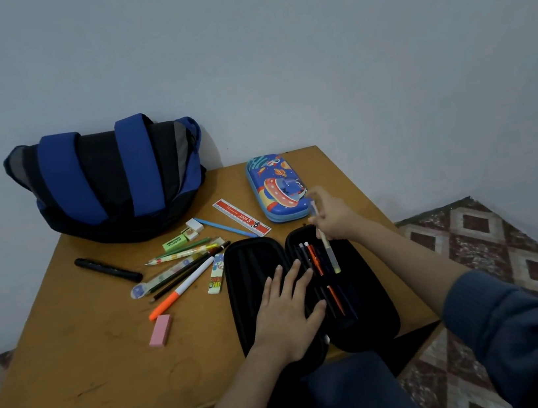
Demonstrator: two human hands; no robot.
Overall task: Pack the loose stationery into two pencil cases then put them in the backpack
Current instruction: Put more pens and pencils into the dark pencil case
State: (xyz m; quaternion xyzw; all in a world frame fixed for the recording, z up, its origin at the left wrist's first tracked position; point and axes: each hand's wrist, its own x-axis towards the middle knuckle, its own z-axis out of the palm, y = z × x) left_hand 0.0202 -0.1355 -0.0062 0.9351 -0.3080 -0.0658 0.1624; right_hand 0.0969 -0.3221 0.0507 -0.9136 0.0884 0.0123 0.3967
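Note:
A black pencil case [254, 257] lies open flat at the table's front right, with several pens in its right half. My left hand [286, 312] rests on its left half, fingers straight and spread. My right hand [331, 217] pinches a pale pen with a yellow-green tip [332, 257] and holds it over the right half. A blue space-print pencil case [275, 185] lies shut behind. The blue and black backpack [112, 181] stands at the back left. Loose pencils and pens [183, 267], erasers and a red ruler [241, 217] lie between.
The wooden table [79, 386] stands against a pale wall. A pink eraser [160, 330] and a black marker [108, 270] lie to the left. A patterned rug [495, 248] covers the floor on the right. The table's near edge is close to my lap.

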